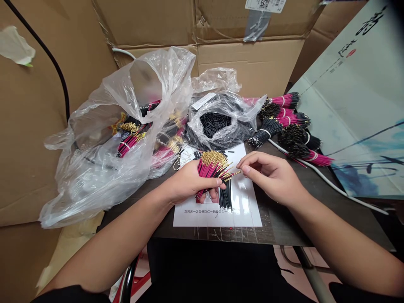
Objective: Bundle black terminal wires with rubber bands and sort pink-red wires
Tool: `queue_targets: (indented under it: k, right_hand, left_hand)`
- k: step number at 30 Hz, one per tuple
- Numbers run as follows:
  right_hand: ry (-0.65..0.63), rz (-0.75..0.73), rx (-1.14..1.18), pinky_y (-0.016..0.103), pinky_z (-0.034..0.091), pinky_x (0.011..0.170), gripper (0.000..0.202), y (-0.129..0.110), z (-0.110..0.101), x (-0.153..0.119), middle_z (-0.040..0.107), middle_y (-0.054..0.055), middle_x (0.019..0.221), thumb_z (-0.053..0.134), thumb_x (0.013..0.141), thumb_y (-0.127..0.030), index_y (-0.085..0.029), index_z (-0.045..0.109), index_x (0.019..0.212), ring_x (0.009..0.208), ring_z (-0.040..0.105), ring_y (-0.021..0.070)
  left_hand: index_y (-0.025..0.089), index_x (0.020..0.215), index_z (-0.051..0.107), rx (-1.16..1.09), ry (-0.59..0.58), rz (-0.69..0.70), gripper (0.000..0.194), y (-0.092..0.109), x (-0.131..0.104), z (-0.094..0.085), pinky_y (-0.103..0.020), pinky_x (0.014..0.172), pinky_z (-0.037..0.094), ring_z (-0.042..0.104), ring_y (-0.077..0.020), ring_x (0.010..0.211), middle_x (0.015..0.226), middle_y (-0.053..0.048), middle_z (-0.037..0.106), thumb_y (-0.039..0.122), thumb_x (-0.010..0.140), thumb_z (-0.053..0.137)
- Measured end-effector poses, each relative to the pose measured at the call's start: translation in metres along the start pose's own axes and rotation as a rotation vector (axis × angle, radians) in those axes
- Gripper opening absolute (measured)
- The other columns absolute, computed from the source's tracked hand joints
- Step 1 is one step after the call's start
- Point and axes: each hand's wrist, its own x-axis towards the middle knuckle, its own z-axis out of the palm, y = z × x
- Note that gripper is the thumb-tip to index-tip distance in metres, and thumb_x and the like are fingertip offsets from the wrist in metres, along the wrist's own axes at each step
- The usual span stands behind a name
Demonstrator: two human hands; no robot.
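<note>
My left hand (189,183) grips a bundle of pink wires with gold pin tips (213,165), held over a white printed sheet (244,206) on the dark table. My right hand (271,174) reaches in from the right, its thumb and forefinger pinching at the gold tips that stick out of the bundle. Some of the wires carry black sleeves (225,198) and hang down below my left hand.
A clear bag of small black tubes (217,122) lies open behind the sheet. A large clear bag (126,139) at left holds more pink wire bundles. Banded wire bundles (287,122) lie at back right. Cardboard boxes (249,63) wall the table; a white cable (328,181) crosses right.
</note>
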Motion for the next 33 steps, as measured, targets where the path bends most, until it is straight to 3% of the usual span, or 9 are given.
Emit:
queue_targets:
  k: [4,9,14,24,30,33]
  right_hand:
    - [-0.028,0.073,-0.023,0.037,0.055,0.079,0.024,0.002,0.003,0.000,0.075,0.006,0.106,0.070,0.094,-0.040,-0.024,0.072,0.112,0.089,0.070,0.0213]
    - [-0.088,0.084,-0.023,0.036,0.053,0.081,0.021,0.001,0.002,0.001,0.075,0.006,0.096,0.068,0.095,-0.042,-0.021,0.074,0.097,0.089,0.069,0.0212]
    - [-0.133,0.144,0.043,0.035,0.051,0.080,0.024,0.001,-0.002,0.003,0.075,0.006,0.095,0.069,0.093,-0.044,-0.021,0.075,0.095,0.089,0.068,0.0211]
    - [-0.102,0.089,-0.100,0.034,0.050,0.078,0.016,0.000,-0.003,0.003,0.078,0.003,0.095,0.072,0.091,-0.038,-0.024,0.080,0.096,0.086,0.069,0.0204]
    - [-0.138,-0.043,-0.262,0.032,0.048,0.076,0.012,-0.007,-0.004,0.004,0.074,0.002,0.088,0.065,0.095,-0.027,-0.022,0.073,0.089,0.081,0.066,0.0166]
    - [-0.068,-0.069,-0.310,0.032,0.048,0.075,0.014,-0.009,-0.012,0.006,0.071,0.003,0.087,0.062,0.097,-0.029,-0.021,0.069,0.089,0.080,0.064,0.0171]
  left_hand:
    - [0.010,0.103,0.063,0.006,-0.003,0.005,0.025,0.000,0.001,0.000,-0.017,0.034,0.045,0.060,-0.0092,0.042,0.069,-0.003,0.072,0.020,0.084,0.075]
    - [0.010,0.101,0.062,0.022,-0.007,0.000,0.024,0.000,0.000,0.000,-0.017,0.035,0.046,0.063,-0.0108,0.046,0.071,-0.005,0.073,0.020,0.084,0.076]
    - [0.010,0.101,0.063,0.065,-0.009,-0.008,0.024,-0.001,0.000,0.001,-0.017,0.036,0.046,0.065,-0.0117,0.052,0.077,-0.006,0.074,0.021,0.084,0.076]
    - [0.011,0.097,0.065,0.183,-0.030,-0.032,0.020,0.001,0.000,0.002,-0.018,0.039,0.050,0.066,-0.0125,0.058,0.078,-0.006,0.074,0.021,0.083,0.075]
    - [0.012,0.092,0.068,0.212,-0.055,-0.039,0.019,-0.001,0.001,0.002,-0.018,0.040,0.050,0.065,-0.0134,0.058,0.071,-0.005,0.071,0.026,0.083,0.076]
    - [0.011,0.092,0.070,0.218,-0.059,-0.047,0.020,-0.002,0.001,0.001,-0.019,0.041,0.050,0.064,-0.0131,0.057,0.070,-0.006,0.071,0.028,0.084,0.075]
